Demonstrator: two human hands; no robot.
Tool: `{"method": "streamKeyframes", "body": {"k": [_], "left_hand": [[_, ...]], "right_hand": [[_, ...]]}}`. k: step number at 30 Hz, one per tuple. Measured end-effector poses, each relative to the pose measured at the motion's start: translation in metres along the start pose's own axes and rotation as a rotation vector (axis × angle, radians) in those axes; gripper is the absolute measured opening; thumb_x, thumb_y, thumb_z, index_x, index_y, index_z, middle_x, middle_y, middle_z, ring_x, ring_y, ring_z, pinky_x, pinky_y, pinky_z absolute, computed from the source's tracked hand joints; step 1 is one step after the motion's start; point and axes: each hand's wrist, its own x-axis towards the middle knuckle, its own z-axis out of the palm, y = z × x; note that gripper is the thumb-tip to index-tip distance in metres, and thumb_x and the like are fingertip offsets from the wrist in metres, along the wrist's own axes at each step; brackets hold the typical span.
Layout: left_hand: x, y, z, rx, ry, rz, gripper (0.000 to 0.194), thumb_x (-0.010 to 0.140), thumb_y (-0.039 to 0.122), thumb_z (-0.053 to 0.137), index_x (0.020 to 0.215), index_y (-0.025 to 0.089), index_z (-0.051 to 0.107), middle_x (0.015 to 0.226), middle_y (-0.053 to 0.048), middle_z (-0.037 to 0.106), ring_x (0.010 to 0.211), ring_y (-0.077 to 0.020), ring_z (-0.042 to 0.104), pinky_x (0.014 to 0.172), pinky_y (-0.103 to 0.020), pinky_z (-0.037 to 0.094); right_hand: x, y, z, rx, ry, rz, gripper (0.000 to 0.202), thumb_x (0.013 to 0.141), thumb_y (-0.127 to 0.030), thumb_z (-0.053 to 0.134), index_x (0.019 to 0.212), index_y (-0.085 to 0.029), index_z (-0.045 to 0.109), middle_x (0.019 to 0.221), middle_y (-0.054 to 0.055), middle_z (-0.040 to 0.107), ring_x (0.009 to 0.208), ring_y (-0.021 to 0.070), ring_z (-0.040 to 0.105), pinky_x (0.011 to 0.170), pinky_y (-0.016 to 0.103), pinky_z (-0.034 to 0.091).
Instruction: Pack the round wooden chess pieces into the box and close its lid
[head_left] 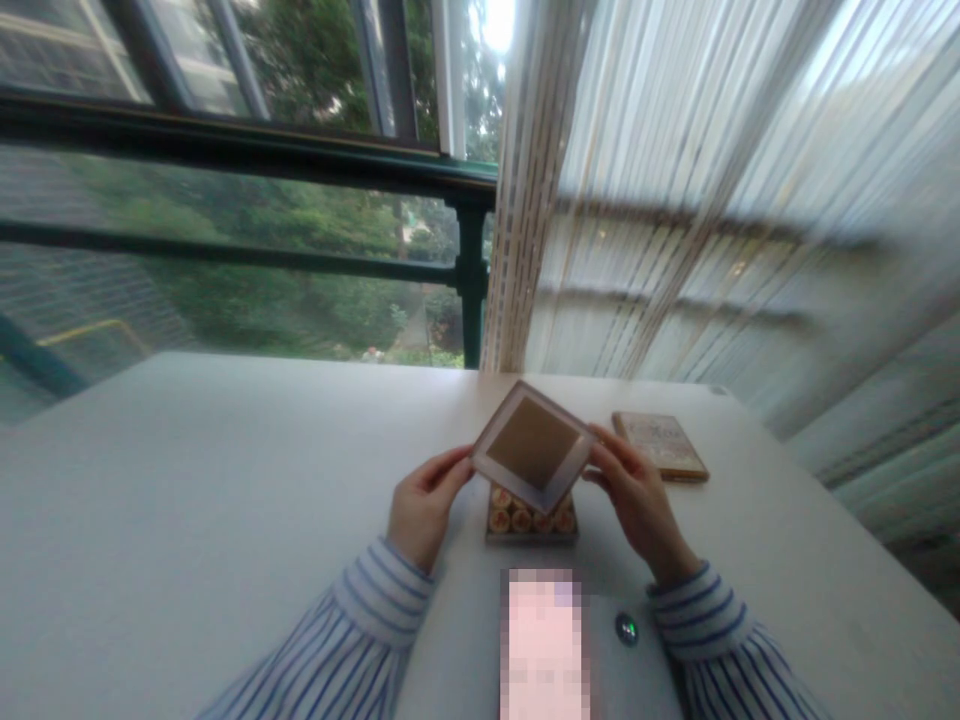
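Between my two hands is a square box lid (532, 442), tilted so that one corner points down. It has a pale rim and a brown middle. My left hand (425, 500) pinches its left corner, and my right hand (634, 495) grips the right corner. Partly hidden under the lid, an open box (532, 541) sits on the table, apart from my hands. Rows of round, light wooden pieces (521, 520) with red markings fill its visible part; they look like Chinese chess pieces. The back of the box is covered from view.
On the white table (225, 500), a flat, book-like box (664, 446) lies beyond my right hand. Nearer me are a pixelated pink oblong (545, 640) and a small dark round device (627, 628) with a green light. A string curtain (525, 200) and green railing (471, 270) stand behind.
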Motion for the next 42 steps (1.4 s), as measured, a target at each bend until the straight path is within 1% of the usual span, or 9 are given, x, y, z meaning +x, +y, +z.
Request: {"method": "streamKeyframes", "body": {"k": [7, 11, 15, 19, 23, 27, 33, 38, 42], "left_hand": [[-0.001, 0.003, 0.0, 0.022, -0.001, 0.012, 0.04, 0.062, 0.036, 0.072, 0.095, 0.015, 0.068, 0.094, -0.009, 0.07, 0.087, -0.022, 0.064, 0.086, -0.037, 0.049], [-0.002, 0.005, 0.001, 0.033, 0.011, 0.005, 0.04, 0.061, 0.037, 0.072, 0.094, 0.015, 0.068, 0.093, -0.009, 0.07, 0.087, -0.0222, 0.064, 0.085, -0.037, 0.049], [-0.002, 0.007, 0.002, 0.033, 0.016, 0.007, 0.04, 0.062, 0.037, 0.072, 0.095, 0.015, 0.068, 0.094, -0.008, 0.07, 0.087, -0.0212, 0.064, 0.085, -0.036, 0.049], [-0.002, 0.008, 0.003, 0.0, 0.038, 0.001, 0.042, 0.061, 0.038, 0.072, 0.096, 0.015, 0.067, 0.095, -0.008, 0.069, 0.085, -0.0208, 0.064, 0.082, -0.036, 0.051], [-0.003, 0.011, 0.005, -0.07, 0.077, -0.046, 0.042, 0.062, 0.039, 0.071, 0.094, 0.012, 0.066, 0.094, -0.01, 0.068, 0.084, -0.0217, 0.064, 0.08, -0.038, 0.053], [-0.005, 0.016, 0.007, -0.169, 0.083, -0.126, 0.04, 0.065, 0.038, 0.069, 0.093, 0.009, 0.065, 0.095, -0.012, 0.067, 0.084, -0.0215, 0.065, 0.08, -0.038, 0.052], [-0.008, 0.024, 0.008, -0.273, 0.073, -0.227, 0.033, 0.067, 0.037, 0.067, 0.087, 0.011, 0.065, 0.094, -0.011, 0.068, 0.084, -0.0214, 0.065, 0.079, -0.036, 0.053], [-0.009, 0.027, 0.008, -0.306, 0.024, -0.264, 0.03, 0.068, 0.04, 0.064, 0.087, 0.016, 0.065, 0.096, -0.007, 0.068, 0.087, -0.0207, 0.065, 0.079, -0.035, 0.053], [-0.01, 0.028, 0.009, -0.372, -0.004, -0.304, 0.029, 0.069, 0.039, 0.064, 0.085, 0.015, 0.066, 0.099, -0.009, 0.068, 0.092, -0.0212, 0.063, 0.08, -0.033, 0.052]], "right_hand": [[-0.002, -0.005, 0.0, -0.073, 0.023, -0.097, 0.039, 0.072, -0.038, 0.064, 0.108, -0.022, 0.062, 0.104, 0.005, 0.065, 0.081, 0.0166, 0.06, 0.064, 0.028, 0.051], [-0.004, -0.008, 0.002, -0.114, 0.039, -0.154, 0.038, 0.072, -0.037, 0.064, 0.106, -0.021, 0.063, 0.096, 0.005, 0.068, 0.073, 0.0159, 0.06, 0.061, 0.03, 0.052], [-0.007, -0.013, 0.004, -0.132, 0.03, -0.206, 0.034, 0.073, -0.034, 0.064, 0.105, -0.023, 0.063, 0.091, 0.003, 0.069, 0.07, 0.0156, 0.061, 0.061, 0.031, 0.053], [-0.011, -0.016, 0.006, -0.166, 0.021, -0.254, 0.032, 0.074, -0.033, 0.063, 0.105, -0.024, 0.062, 0.093, 0.003, 0.069, 0.076, 0.018, 0.063, 0.07, 0.036, 0.054], [-0.013, -0.013, 0.007, -0.184, 0.007, -0.328, 0.032, 0.075, -0.03, 0.064, 0.106, -0.026, 0.061, 0.103, 0.004, 0.066, 0.089, 0.0197, 0.062, 0.077, 0.036, 0.053], [-0.017, -0.012, 0.008, -0.337, -0.001, -0.43, 0.034, 0.075, -0.028, 0.063, 0.109, -0.027, 0.061, 0.107, 0.005, 0.064, 0.093, 0.0211, 0.061, 0.079, 0.037, 0.052], [-0.022, -0.018, 0.01, -0.599, -0.085, -0.596, 0.034, 0.081, -0.027, 0.056, 0.115, -0.027, 0.057, 0.107, 0.005, 0.064, 0.093, 0.0207, 0.06, 0.086, 0.041, 0.048], [-0.023, -0.019, 0.012, -0.633, -0.167, -0.74, 0.037, 0.082, -0.021, 0.054, 0.118, -0.029, 0.054, 0.112, 0.005, 0.062, 0.104, 0.0216, 0.057, 0.091, 0.042, 0.046], [-0.024, -0.02, 0.013, -0.675, -0.271, -0.807, 0.041, 0.082, -0.016, 0.053, 0.121, -0.029, 0.052, 0.117, 0.005, 0.059, 0.11, 0.0214, 0.053, 0.093, 0.043, 0.045]]}}
